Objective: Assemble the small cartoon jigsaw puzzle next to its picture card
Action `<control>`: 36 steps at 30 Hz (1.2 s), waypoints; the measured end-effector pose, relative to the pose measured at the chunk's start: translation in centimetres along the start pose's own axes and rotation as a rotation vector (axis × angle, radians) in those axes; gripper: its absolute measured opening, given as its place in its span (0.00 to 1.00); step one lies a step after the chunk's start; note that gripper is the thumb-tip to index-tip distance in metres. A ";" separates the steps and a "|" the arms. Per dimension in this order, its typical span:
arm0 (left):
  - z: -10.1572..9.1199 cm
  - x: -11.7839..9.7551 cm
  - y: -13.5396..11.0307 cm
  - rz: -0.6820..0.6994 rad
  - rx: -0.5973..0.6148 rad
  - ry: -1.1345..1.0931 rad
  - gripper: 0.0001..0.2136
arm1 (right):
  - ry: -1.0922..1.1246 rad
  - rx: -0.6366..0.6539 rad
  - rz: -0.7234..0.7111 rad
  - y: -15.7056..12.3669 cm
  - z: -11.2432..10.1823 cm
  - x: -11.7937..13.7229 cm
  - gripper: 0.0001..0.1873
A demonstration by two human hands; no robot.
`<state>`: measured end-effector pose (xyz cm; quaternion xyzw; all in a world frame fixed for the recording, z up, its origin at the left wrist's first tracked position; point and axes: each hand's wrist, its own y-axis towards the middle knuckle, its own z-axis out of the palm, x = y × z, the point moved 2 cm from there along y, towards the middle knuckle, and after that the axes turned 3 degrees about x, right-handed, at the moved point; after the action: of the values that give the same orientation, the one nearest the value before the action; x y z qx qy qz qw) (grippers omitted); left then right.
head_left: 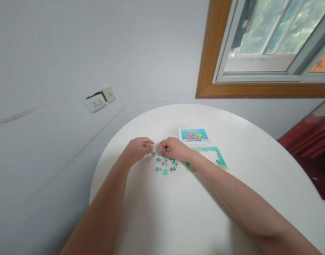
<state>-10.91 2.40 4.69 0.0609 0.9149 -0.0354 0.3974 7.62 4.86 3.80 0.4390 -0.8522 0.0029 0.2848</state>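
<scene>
Thumb and fingers of my left hand [139,148] are closed on a small yellow and teal puzzle piece [153,148]. Close beside it, my right hand [175,148] is bent in a pinch, with a thin pale edge at its fingertips, likely a puzzle piece seen edge-on. Below both hands lie several loose puzzle pieces [165,172] in teal, pink and yellow. A puzzle frame [221,161] with a teal border and white middle lies partly under my right wrist. Behind it rests a picture card [192,135] showing a pink and a yellow cartoon figure.
All of this lies on a round white table [239,141] standing against the wall. On the wall at left is a power socket [95,103] with a smaller plate beside it. A wood-framed window [205,71] is at upper right. Red fabric [308,136] shows at the right edge.
</scene>
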 end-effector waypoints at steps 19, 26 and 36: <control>0.4 -1.4 -0.3 -0.053 -0.061 -0.029 0.14 | 0.550 0.019 0.074 -0.1 -1.1 -2.2 0.10; 0.1 -1.8 -0.5 0.008 -0.057 0.096 0.15 | 0.701 0.026 0.083 -0.1 -1.0 -2.5 0.10; 0.8 -2.8 -0.3 0.004 -0.051 0.201 0.15 | 1.083 -0.148 0.252 -2.8 -8.1 -3.1 0.09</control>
<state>-8.51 1.75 6.18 0.0559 0.9507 -0.0051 0.3049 15.02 7.56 8.39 0.2483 -0.6279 0.2019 0.7094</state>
